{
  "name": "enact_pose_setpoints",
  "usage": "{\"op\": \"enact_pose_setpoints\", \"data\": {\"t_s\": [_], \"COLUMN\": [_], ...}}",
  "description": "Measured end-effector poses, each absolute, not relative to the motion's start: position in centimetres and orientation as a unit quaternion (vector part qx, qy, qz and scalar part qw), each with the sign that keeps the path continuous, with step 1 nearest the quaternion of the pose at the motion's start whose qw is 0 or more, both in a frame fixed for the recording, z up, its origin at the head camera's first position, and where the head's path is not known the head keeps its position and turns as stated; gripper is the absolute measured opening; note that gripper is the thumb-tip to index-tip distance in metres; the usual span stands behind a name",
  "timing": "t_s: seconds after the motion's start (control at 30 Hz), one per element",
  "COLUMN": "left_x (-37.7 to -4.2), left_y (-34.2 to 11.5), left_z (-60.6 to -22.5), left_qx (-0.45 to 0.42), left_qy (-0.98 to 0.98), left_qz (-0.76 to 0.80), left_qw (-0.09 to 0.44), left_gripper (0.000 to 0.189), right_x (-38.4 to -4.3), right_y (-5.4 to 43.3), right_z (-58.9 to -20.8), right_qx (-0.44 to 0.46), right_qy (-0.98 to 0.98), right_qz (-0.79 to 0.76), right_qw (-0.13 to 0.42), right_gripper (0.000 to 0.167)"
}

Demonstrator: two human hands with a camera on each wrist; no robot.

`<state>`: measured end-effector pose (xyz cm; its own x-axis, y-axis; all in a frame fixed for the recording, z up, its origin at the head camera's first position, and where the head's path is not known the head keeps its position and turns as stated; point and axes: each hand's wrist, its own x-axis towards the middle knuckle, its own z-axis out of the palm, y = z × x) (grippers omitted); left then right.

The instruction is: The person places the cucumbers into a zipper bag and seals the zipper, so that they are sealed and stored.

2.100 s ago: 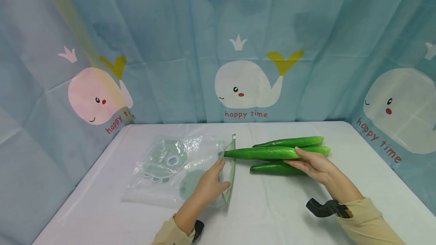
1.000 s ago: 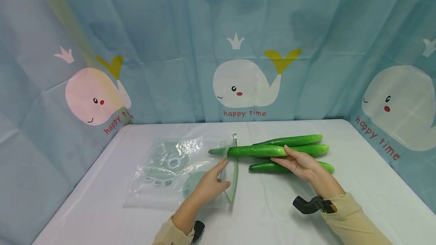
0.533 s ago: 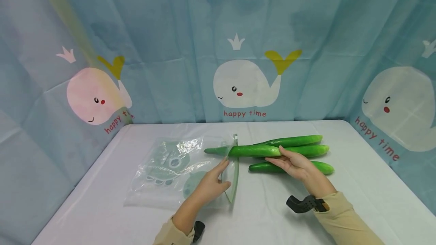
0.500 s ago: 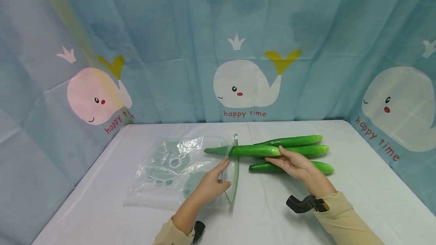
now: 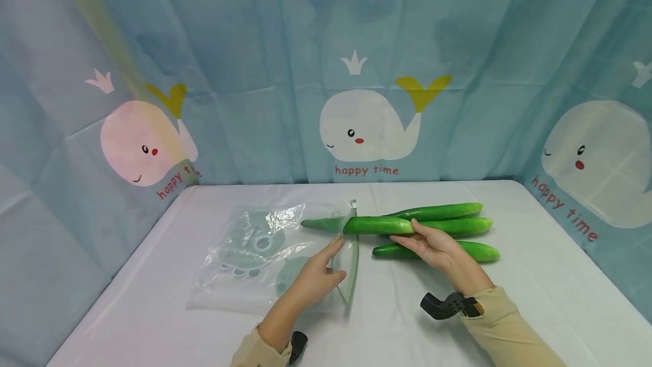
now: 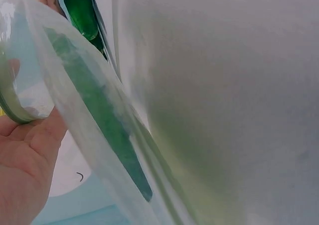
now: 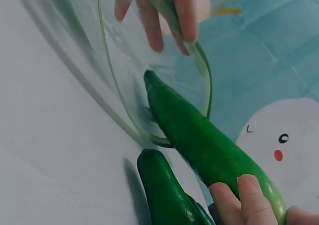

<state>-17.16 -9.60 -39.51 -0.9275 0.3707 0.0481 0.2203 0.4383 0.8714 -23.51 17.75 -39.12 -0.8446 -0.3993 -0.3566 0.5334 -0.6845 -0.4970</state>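
My right hand grips the pale end of a long green cucumber, thumb above and fingers beneath. The cucumber's dark tip lies inside a clear zip bag with green prints, showing through the plastic. At the bag's green-edged mouth, my left hand holds the rim and spreads it. The right wrist view shows the left fingers at the green strip, and the cucumber passing into the loop below them. Through the film, the left wrist view shows the cucumber inside.
Beside the held cucumber, on the right of the white table, lie three more cucumbers: one behind, one in the middle and one in front. A blue curtain with whale prints stands behind the table.
My right hand has moved left, sliding the cucumber from the bag's mouth well into the bag. The left hand has stayed nearly still at the rim.
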Motion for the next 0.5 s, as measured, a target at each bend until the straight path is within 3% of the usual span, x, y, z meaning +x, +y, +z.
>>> {"op": "enact_pose_setpoints", "data": {"t_s": [0.5], "left_x": [-17.1], "left_y": [-9.7], "left_z": [-39.7], "left_qx": [0.175], "left_qy": [0.840], "left_qz": [0.506], "left_qw": [0.084], "left_gripper": [0.065], "right_x": [-23.9], "right_y": [15.8], "right_z": [-39.4], "right_qx": [0.113], "right_qy": [0.295], "right_qz": [-0.914], "right_qw": [0.256], "right_gripper": [0.065]}}
